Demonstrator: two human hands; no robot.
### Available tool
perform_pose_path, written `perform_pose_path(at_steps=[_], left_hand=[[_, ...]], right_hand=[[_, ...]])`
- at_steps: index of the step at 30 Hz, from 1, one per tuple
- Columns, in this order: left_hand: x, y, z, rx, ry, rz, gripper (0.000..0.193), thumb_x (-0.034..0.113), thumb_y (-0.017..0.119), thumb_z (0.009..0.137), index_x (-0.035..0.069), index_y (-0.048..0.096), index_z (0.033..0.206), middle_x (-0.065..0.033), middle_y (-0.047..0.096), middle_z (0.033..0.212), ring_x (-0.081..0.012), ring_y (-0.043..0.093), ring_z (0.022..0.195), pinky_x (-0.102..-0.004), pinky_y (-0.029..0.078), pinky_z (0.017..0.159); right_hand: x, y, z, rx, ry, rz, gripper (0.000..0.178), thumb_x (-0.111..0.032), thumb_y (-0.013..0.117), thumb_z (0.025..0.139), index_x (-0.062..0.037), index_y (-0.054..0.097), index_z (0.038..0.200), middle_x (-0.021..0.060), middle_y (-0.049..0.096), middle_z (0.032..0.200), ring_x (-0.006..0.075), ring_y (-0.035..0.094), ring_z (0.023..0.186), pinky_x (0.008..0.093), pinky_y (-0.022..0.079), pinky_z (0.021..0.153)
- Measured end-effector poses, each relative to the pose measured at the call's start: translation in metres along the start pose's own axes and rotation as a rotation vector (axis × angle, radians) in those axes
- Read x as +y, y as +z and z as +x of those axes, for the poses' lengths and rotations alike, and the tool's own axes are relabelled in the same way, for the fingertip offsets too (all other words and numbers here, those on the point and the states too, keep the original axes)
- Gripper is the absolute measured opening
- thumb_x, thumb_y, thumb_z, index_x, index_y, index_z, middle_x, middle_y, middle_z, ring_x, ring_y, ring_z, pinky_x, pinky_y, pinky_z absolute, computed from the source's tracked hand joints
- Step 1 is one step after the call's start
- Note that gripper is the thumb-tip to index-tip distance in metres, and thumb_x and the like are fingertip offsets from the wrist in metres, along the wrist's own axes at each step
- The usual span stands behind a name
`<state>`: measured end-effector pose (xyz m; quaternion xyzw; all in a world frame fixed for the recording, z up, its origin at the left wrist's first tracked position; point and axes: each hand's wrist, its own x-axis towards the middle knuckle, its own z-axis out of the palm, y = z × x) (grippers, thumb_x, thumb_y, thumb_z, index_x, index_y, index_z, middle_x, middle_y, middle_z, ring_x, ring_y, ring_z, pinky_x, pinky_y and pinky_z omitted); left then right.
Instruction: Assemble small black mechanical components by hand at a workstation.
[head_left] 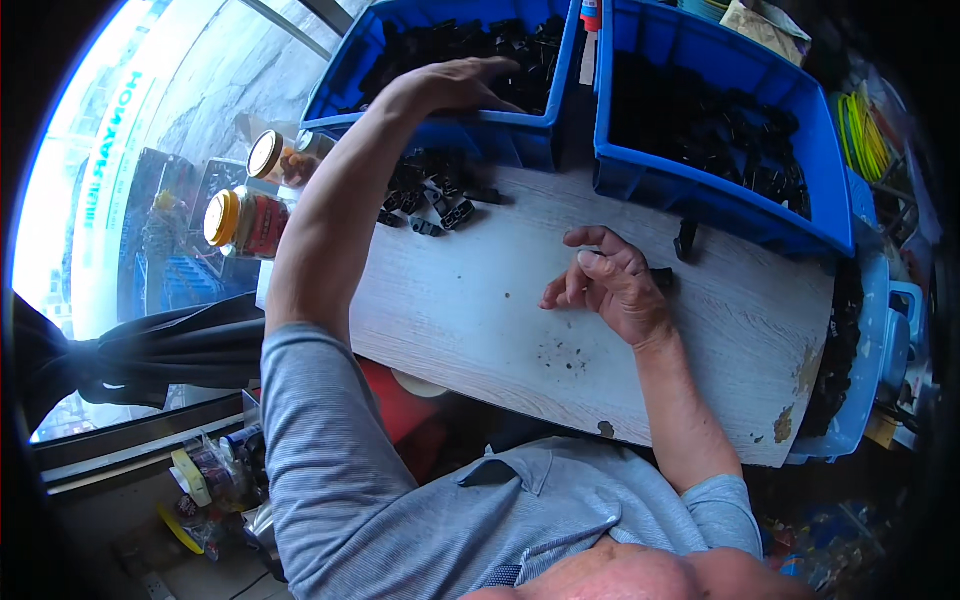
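Note:
My left hand reaches over the near rim of the left blue bin, its fingers stretched out and spread above a heap of small black plastic parts. Nothing shows in it. Over the middle of the table, my right hand is bent with thumb and fingers curled in; whatever they may hold is too small to make out. A black piece shows just behind that wrist; I cannot tell whether it touches the hand. Another black part stands by the right bin.
Loose black and grey parts lie before the left bin. The right blue bin holds more black parts. Two lidded jars stand by the window at left. Dark crumbs dot the pale table. A light-blue tub sits beyond its right edge.

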<state>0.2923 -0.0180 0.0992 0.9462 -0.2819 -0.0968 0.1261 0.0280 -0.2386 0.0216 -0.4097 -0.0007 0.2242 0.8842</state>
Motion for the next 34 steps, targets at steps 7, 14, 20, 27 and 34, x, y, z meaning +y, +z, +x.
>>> perform_pose_path(at_steps=[7, 14, 20, 27, 34], left_hand=[[0.042, 0.002, 0.030, -0.244, -0.213, 0.265, 0.097, 0.058, 0.082, 0.069, 0.018, 0.045, 0.150, -0.0193, 0.055, 0.143, -0.0371, 0.053, 0.133, -0.0507, 0.051, 0.102], [0.033, 0.008, 0.032, -0.085, -0.168, 0.422, 0.078, 0.041, 0.079, 0.075, 0.014, 0.049, 0.142, -0.0207, 0.065, 0.128, -0.0362, 0.066, 0.115, -0.0493, 0.056, 0.091], [0.015, 0.009, 0.039, -0.180, -0.273, 0.162, 0.092, 0.037, 0.079, 0.072, 0.023, 0.039, 0.154, -0.0127, 0.064, 0.134, -0.0300, 0.064, 0.121, -0.0445, 0.055, 0.096], [0.026, 0.012, 0.043, -0.109, -0.209, 0.168, 0.088, 0.030, 0.079, 0.074, 0.022, 0.042, 0.152, -0.0131, 0.065, 0.133, -0.0292, 0.065, 0.120, -0.0429, 0.057, 0.093], [0.015, 0.015, 0.038, -0.082, -0.135, 0.143, 0.092, 0.031, 0.081, 0.078, 0.020, 0.033, 0.156, -0.0175, 0.056, 0.143, -0.0377, 0.058, 0.127, -0.0504, 0.055, 0.097]], right_hand=[[-0.003, 0.001, -0.002, 0.038, -0.028, -0.065, 0.043, -0.027, 0.068, 0.093, -0.0023, 0.055, 0.126, 0.0081, 0.067, 0.070, 0.0310, 0.074, 0.083, 0.0553, 0.057, 0.087], [0.002, -0.002, 0.000, 0.017, -0.041, -0.050, 0.045, -0.028, 0.069, 0.092, -0.0028, 0.055, 0.126, 0.0084, 0.068, 0.070, 0.0306, 0.074, 0.082, 0.0572, 0.057, 0.087], [0.000, -0.001, 0.000, 0.013, -0.042, -0.070, 0.043, -0.029, 0.068, 0.093, -0.0030, 0.057, 0.125, 0.0083, 0.067, 0.069, 0.0307, 0.074, 0.081, 0.0576, 0.057, 0.087], [-0.001, -0.002, 0.001, 0.011, -0.052, -0.056, 0.040, -0.027, 0.066, 0.094, -0.0038, 0.057, 0.125, 0.0088, 0.066, 0.070, 0.0304, 0.074, 0.082, 0.0571, 0.058, 0.086], [0.003, -0.005, 0.002, -0.022, -0.056, -0.075, 0.044, -0.029, 0.067, 0.095, -0.0043, 0.054, 0.129, 0.0096, 0.066, 0.071, 0.0338, 0.074, 0.086, 0.0583, 0.058, 0.087]])
